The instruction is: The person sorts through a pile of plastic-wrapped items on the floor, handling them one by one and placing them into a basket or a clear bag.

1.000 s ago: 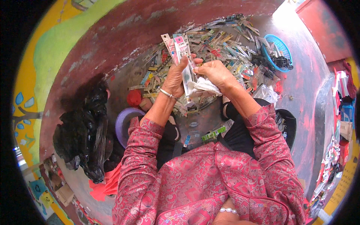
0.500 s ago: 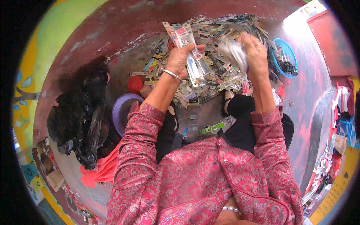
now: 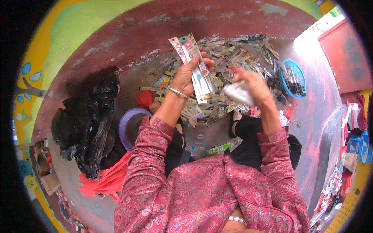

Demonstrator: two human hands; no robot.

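My left hand (image 3: 189, 76) is closed around several long, slim printed packets (image 3: 200, 79) with clear fronts, fanned lengthwise. What lies inside them is too small to name. To its right, my right hand (image 3: 254, 87), smeared by motion, grips a whitish bundle (image 3: 237, 93) that looks like similar slim packets. Below and beyond both hands spreads a wide heap of loose slim packets (image 3: 221, 58) on the floor. A green packet (image 3: 218, 149) lies apart from the heap, between my legs.
At the right stands a blue plastic basket (image 3: 294, 72) with dark and clear pieces inside. A purple basin (image 3: 125, 134), a red ball-like bundle (image 3: 145, 99), black plastic bags (image 3: 85, 124) and red sheeting (image 3: 107, 176) are at the left. A maroon-painted wall (image 3: 128, 39) closes the far side.
My right hand has come lower and slightly left with its whitish bundle. My left hand still holds its packets. The whole view has tilted, so the scene sits lower.
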